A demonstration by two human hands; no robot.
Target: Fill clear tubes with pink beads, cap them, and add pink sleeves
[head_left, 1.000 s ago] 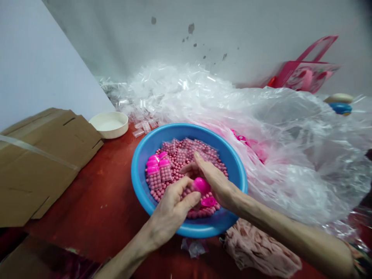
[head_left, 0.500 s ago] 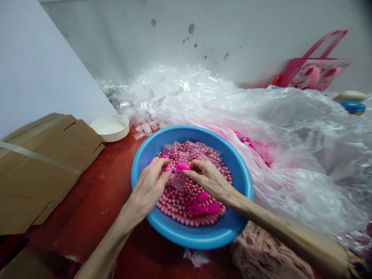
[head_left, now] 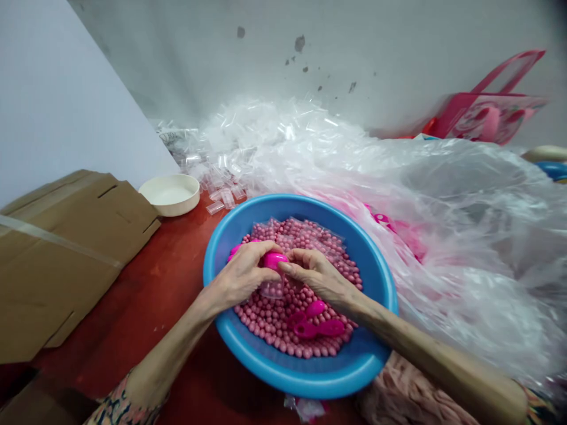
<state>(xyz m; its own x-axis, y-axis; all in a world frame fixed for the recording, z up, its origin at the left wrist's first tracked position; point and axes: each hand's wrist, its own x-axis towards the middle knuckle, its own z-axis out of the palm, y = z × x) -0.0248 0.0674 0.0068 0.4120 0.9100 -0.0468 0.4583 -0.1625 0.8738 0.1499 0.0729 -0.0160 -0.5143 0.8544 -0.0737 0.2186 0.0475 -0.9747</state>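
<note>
Over a blue basin of round pink beads, my two hands meet at a glossy bright pink plastic cap. My left hand is closed on its left side, the thumb below and the fingers above. My right hand pinches its right edge between thumb and forefinger. Just under the cap shows a small clear plastic container; pink beads are visible through it, but I cannot tell whether they are inside. Several loose bright pink plastic pieces lie on the beads, and others show behind my left hand.
A white round dish and a folded cardboard box are at left. Small clear plastic pieces are heaped behind the basin. Clear plastic sheeting spreads to the right, with a pink bag beyond. Pinkish cloth lies at front right.
My left hand has moved right and come onto the pink cap beside my right hand. The view has shifted slightly, so the basin sits a little further right and lower.
</note>
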